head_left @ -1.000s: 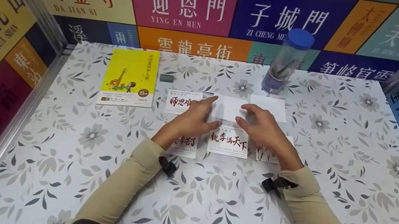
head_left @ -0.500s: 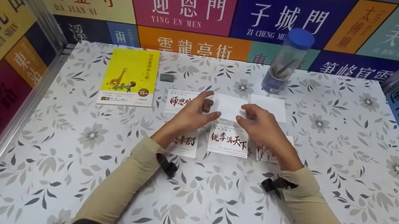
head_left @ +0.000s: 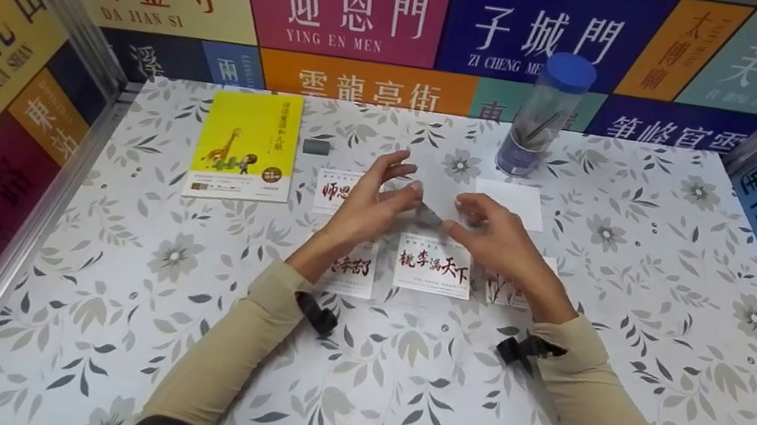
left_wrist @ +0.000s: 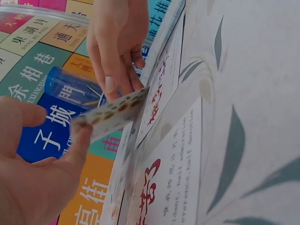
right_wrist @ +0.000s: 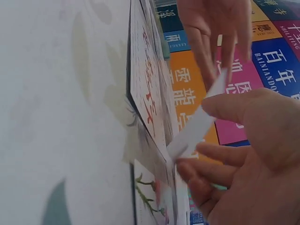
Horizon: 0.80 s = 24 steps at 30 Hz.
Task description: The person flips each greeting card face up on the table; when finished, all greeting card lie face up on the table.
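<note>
A small card point(left_wrist: 110, 112) stands tilted between both hands, its left end raised above the table. Its printed face, with green and brown marks, shows in the left wrist view; a plain white face of the card point(right_wrist: 199, 124) shows in the right wrist view. My left hand point(head_left: 368, 203) holds the raised end, thumb against the corner. My right hand point(head_left: 496, 235) holds the lower right end between thumb and fingers. Just below lies a card with red characters point(head_left: 434, 265). Other printed cards point(head_left: 353, 269) are partly covered by my hands and wrists.
A blank white card point(head_left: 520, 203) lies beyond my right hand. Behind it stands a clear tube with a blue lid point(head_left: 545, 117). A yellow book point(head_left: 245, 146) and a small grey-green block point(head_left: 316, 147) are at the back left. Lettered panels point(head_left: 350, 6) border the table.
The white card lay flat between my hands earlier; now its left side is lifted and tilted. My left hand has risen and moved slightly away from me. My right hand stays nearly in place.
</note>
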Tool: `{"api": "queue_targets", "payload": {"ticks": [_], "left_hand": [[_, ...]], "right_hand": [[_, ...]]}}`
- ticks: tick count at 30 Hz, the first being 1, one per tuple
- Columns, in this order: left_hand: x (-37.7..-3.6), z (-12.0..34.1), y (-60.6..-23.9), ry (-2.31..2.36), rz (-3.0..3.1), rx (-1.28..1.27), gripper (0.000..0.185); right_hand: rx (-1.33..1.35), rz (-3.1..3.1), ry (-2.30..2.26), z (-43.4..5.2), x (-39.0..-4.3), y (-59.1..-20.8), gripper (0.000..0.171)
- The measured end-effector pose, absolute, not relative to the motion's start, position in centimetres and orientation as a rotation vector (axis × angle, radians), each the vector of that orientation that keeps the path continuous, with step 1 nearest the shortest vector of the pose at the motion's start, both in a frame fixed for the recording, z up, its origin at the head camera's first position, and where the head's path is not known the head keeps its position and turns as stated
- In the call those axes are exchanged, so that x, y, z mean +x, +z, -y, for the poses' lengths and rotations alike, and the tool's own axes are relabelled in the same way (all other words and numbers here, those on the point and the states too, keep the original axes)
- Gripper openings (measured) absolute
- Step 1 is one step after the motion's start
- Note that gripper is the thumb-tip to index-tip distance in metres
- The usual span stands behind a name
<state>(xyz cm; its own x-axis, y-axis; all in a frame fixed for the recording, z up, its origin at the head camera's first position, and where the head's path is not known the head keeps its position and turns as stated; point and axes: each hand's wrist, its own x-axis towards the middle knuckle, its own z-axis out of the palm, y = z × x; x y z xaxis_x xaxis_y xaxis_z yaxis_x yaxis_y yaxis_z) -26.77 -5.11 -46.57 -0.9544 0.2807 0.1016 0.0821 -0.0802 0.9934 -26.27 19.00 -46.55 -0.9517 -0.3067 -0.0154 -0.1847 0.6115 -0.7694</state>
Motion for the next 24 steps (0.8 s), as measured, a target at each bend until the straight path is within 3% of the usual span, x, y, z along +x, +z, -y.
{"api": "queue_targets", "payload": {"ticks": [8,16,24], "left_hand": [[-26.1,4.4,-46.2,2.079,-1.792,0.691,0.048],[-25.8,4.2,-46.6,1.538,-2.300,0.874,0.053],[-25.8,4.6,-46.5,1.222,-2.484,1.046,0.051]], "right_hand": [[-0.548,-2.735,-1.494,-18.2,-26.3,-46.2,0.063],[-0.418,-2.721,-1.773,-18.5,-26.4,-45.7,0.063],[-0.309,-2.820,-1.703,-19.1,-26.9,-47.0,0.040]]}}
